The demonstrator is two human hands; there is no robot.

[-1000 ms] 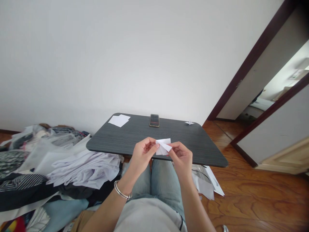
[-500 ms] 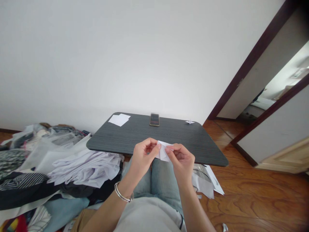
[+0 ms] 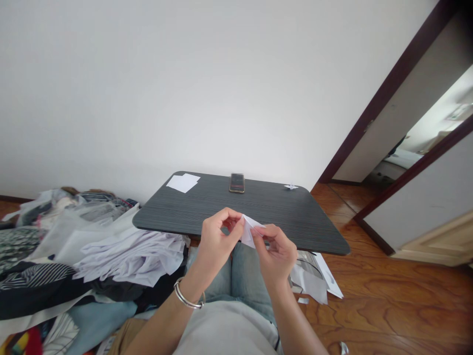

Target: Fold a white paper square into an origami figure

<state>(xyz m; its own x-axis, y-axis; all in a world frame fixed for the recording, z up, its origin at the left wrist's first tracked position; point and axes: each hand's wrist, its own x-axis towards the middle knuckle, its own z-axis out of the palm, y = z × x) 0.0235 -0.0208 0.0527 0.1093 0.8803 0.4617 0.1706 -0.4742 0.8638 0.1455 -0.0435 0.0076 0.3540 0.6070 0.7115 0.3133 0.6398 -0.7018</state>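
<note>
The left hand (image 3: pixel 216 240) and right hand (image 3: pixel 279 252) pinch folded paper (image 3: pixel 248 237); the phone screen (image 3: pixel 237 182) is illegible.

Dark-screened rectangular phone with a pale gold rim (image 3: pixel 237 183): faint screen marks, too small to read
Flat, overlapping white paper sheets (image 3: pixel 183 183): no legible lettering

Beyond the held paper (image 3: pixel 248 236), a phone (image 3: pixel 237 183) lies on the table (image 3: pixel 185 209).
</note>
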